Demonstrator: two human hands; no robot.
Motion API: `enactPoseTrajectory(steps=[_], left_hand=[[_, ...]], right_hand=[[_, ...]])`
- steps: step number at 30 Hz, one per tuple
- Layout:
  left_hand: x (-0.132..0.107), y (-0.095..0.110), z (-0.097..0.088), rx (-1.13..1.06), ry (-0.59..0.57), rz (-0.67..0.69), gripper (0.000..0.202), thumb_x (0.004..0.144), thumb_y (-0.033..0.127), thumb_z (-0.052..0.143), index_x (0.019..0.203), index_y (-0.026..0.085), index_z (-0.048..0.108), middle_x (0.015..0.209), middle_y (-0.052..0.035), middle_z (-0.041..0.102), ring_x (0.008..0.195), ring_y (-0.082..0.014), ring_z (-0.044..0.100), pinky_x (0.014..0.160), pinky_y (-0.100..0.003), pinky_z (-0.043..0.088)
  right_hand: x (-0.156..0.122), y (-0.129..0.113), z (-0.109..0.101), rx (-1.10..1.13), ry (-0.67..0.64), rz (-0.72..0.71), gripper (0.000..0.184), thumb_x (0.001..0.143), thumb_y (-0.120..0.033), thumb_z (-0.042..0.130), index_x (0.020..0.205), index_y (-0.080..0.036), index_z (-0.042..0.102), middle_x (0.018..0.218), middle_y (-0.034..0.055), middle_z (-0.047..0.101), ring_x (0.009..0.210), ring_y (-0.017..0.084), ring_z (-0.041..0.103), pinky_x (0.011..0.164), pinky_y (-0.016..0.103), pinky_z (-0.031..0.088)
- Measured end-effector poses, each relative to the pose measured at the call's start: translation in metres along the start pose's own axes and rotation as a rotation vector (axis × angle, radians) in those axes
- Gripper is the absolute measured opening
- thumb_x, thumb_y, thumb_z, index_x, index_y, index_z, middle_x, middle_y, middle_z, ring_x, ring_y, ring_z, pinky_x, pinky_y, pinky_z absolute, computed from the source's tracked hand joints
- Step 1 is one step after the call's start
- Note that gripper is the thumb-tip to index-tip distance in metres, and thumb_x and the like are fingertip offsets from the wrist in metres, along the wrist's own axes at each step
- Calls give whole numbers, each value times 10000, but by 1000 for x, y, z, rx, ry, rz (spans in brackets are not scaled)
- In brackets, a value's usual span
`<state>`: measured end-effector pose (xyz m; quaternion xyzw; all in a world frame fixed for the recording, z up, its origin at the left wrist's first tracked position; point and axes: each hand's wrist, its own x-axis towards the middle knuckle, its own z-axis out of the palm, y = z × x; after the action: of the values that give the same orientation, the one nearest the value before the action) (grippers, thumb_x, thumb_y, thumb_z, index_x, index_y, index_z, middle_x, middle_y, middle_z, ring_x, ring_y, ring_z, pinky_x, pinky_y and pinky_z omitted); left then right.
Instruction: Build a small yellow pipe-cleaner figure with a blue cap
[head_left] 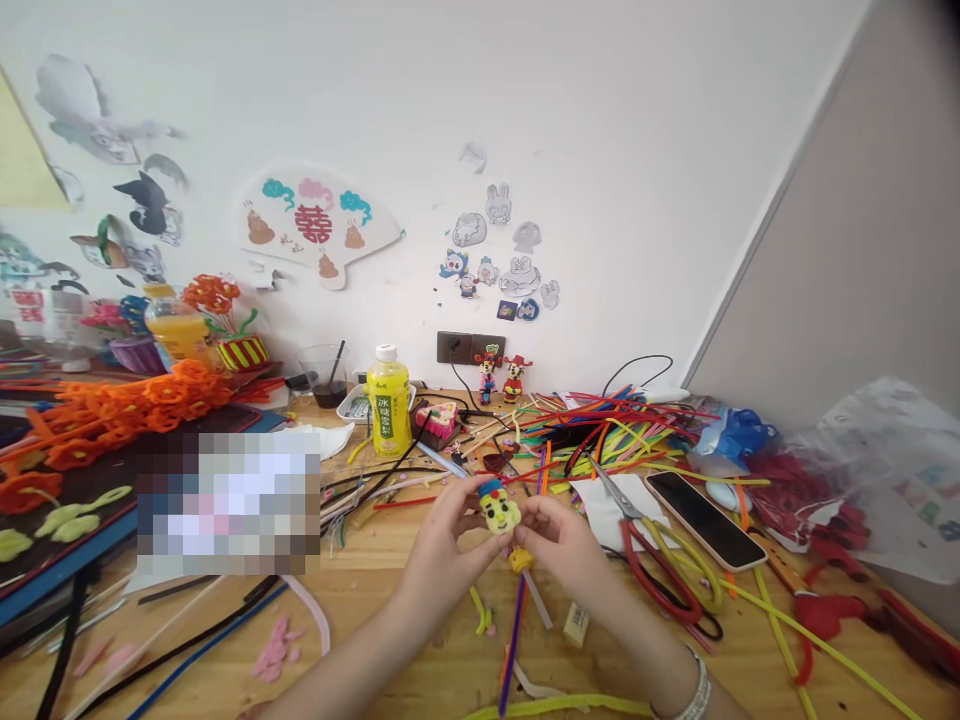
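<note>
My left hand (pixel 444 545) and my right hand (pixel 564 540) meet above the middle of the wooden table (pixel 390 640), both pinching a small yellow pipe-cleaner figure (pixel 500 510) with a face and a blue and red top. Under the figure hangs a yellow bead-like base (pixel 520 561) on a purple pipe-cleaner stem (pixel 513 630) that runs down toward me. My right wrist wears a pale beaded bracelet (pixel 696 690).
A heap of coloured pipe cleaners (pixel 600 430) lies behind my hands. Red-handled scissors (pixel 645 540) and a phone (pixel 705 520) rest at right, a yellow drink bottle (pixel 388 402) stands behind, orange pipe-cleaner flowers (pixel 135 400) at left. Plastic bags (pixel 862 470) fill the right edge.
</note>
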<state>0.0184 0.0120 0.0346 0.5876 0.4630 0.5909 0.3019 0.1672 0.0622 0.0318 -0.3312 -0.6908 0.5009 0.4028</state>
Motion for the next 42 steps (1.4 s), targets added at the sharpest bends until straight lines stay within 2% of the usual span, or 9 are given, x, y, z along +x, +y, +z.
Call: enactPoseTrajectory(steps=[4, 9, 17, 22, 27, 32, 42], left_hand=[[0, 4, -3, 154, -5, 56, 429, 688, 159, 634, 1098, 236, 535, 1125, -77, 564, 1003, -219, 554, 806, -342, 495], [0, 4, -6, 247, -23, 89, 426, 691, 171, 637, 1099, 249, 548, 1128, -69, 588, 1019, -231, 542, 822, -359, 473], [0, 0, -5, 196, -12, 86, 435, 671, 162, 636, 1091, 241, 553, 1057, -65, 604, 879, -200, 575, 793, -346, 473], [0, 1, -5, 174, -12, 82, 430, 663, 154, 637, 1077, 246, 563, 1071, -66, 594, 909, -206, 570, 798, -345, 474], [0, 4, -5, 166, -18, 76, 429, 651, 158, 647, 1067, 243, 582, 1060, -63, 601, 821, -185, 580, 797, -347, 485], [0, 4, -4, 152, -13, 78, 429, 642, 153, 656, 1059, 239, 594, 1064, -67, 602, 823, -184, 581, 803, -347, 487], [-1, 4, -4, 174, -18, 86, 427, 642, 154, 652, 1055, 250, 602, 1053, -63, 620, 809, -185, 590, 804, -359, 492]], right_hand=[[-1, -8, -6, -26, 53, -38, 203, 778, -371, 508, 710, -182, 537, 651, -5, 545, 642, 148, 538, 609, 270, 437], [-4, -13, -6, -136, 53, -103, 143, 766, -308, 513, 693, -184, 507, 654, -17, 520, 627, 136, 510, 591, 253, 409], [-5, -12, -3, -174, 55, -123, 115, 766, -255, 489, 672, -189, 491, 625, -26, 519, 604, 125, 504, 577, 238, 408], [-5, -9, -2, -184, 48, -123, 110, 776, -246, 467, 689, -187, 497, 648, -17, 535, 617, 128, 519, 586, 242, 414], [-7, -14, -3, -308, 65, -207, 123, 787, -236, 455, 680, -189, 494, 665, -7, 545, 646, 141, 523, 610, 251, 413], [-8, -19, -5, -401, 70, -258, 124, 783, -209, 454, 661, -194, 472, 653, -10, 534, 640, 144, 512, 609, 250, 402], [-8, -17, -4, -387, 75, -284, 139, 792, -199, 452, 654, -190, 474, 637, -17, 515, 610, 129, 492, 573, 233, 394]])
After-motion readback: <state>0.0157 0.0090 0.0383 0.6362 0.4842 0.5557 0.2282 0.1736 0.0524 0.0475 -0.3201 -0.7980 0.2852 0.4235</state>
